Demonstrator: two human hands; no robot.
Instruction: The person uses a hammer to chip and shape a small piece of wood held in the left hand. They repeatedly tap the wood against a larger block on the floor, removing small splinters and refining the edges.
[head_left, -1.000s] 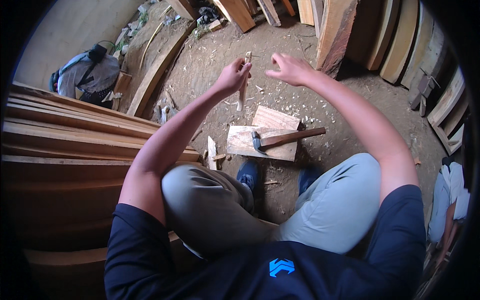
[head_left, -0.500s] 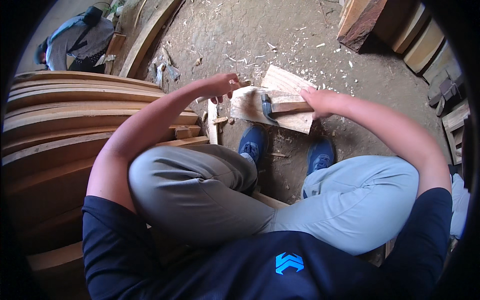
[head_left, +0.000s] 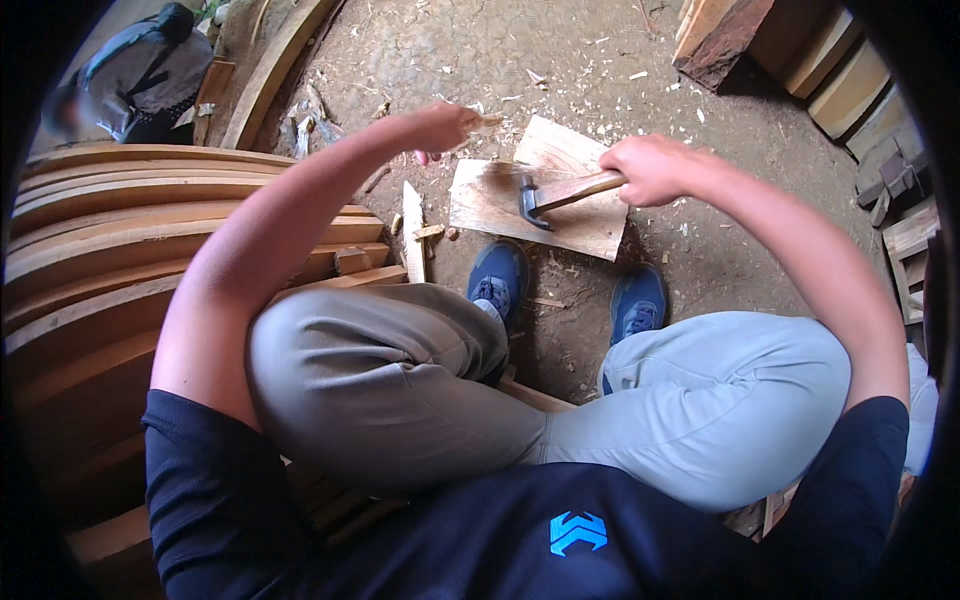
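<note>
My right hand [head_left: 648, 170] is closed round the wooden handle of a claw hammer [head_left: 580, 188]. The hammer's dark metal head is over a pale flat board [head_left: 482, 208] on the ground; whether it touches the wood I cannot tell. Farther left, my left hand [head_left: 445, 130] is closed, its fingers partly hidden and slightly blurred. A small tan piece of wood [head_left: 489, 120] sticks out from its fingertips. Another pale board [head_left: 552, 142] lies at the far side, partly under the first. Both boards are just beyond my blue shoes [head_left: 497, 275].
Long curved planks [head_left: 150, 195] are stacked at my left. A narrow pointed wood strip [head_left: 414, 235] lies beside the stack. Wood chips litter the dirt floor [head_left: 450, 60]. Thick timbers [head_left: 850, 85] stand at the far right. A person [head_left: 145, 75] bends over at the far left.
My right hand has moved farther away and raised the hammer's handle, so the hammer now slants. My left hand has moved farther off with the small wood piece.
</note>
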